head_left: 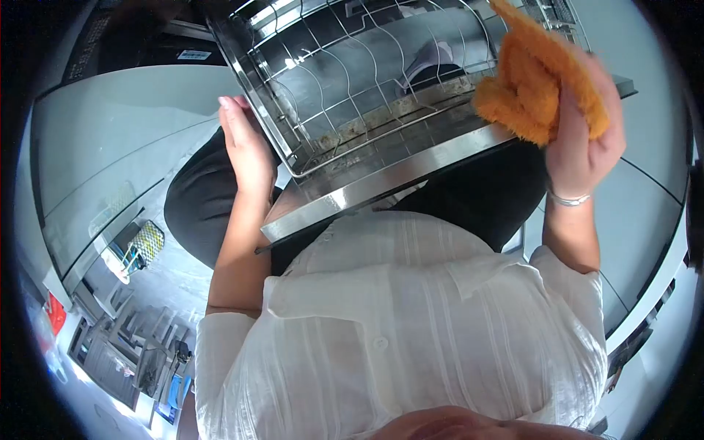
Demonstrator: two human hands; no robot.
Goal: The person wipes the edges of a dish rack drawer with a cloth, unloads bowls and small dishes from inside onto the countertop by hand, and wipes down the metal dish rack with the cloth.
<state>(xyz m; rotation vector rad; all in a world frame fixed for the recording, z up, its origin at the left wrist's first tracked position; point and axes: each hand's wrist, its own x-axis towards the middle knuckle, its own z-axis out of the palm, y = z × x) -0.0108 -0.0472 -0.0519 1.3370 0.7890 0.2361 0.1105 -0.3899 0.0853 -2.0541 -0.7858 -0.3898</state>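
Observation:
My right hand [590,143] grips a fluffy orange cleaning cloth [532,92]. The cloth hangs over the front right corner of a pulled-out metal drawer [411,163] and touches its edge. Inside the drawer sits a wire dish rack [374,66], with brownish stains along the strip at its front. My left hand [246,143] is at the drawer's left outer side, fingers stretched out and close together, holding nothing that I can see. The drawer side partly hides that hand.
Grey cabinet fronts [125,110] flank the drawer on both sides. A dark appliance with a white label [193,55] is at the upper left. My knees in black trousers [213,198] are under the drawer. A checked bag [150,242] and chairs [147,345] appear at the left.

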